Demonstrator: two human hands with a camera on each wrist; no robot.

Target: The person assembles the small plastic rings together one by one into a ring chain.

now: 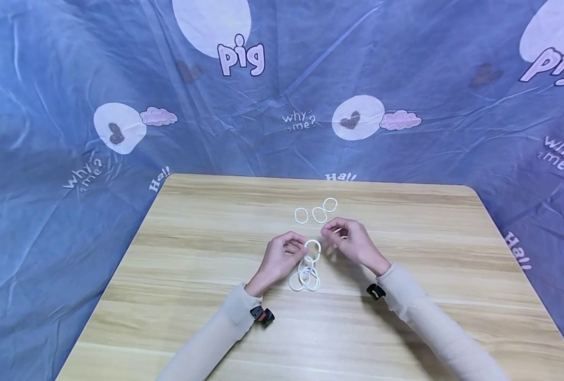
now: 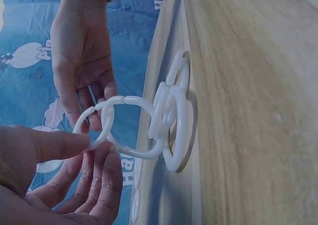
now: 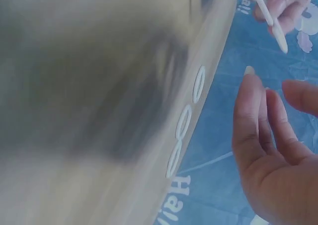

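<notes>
Rings point(image 1: 309, 259) were partly chained on the table point(image 1: 186, 264), the left hand point(image 1: 282, 256) pinching the raised end from ten o'clock, the right hand point(image 1: 352, 241) empty at two, fingers loosely bent, while three loose rings point(image 1: 312, 214) lay unlinked toward twelve.

Over a wooden table point(image 1: 177, 243), the left hand point(image 1: 279, 258) pinches linked white rings point(image 1: 309, 259) near the right hand point(image 1: 353, 241).

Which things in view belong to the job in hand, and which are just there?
In the job:
white ring pinched by the left hand
linked rings attached to it
three matching loose rings, probably
right hand, holding nothing
tabletop

Just there:
patterned blue cloth
black wrist devices
</notes>
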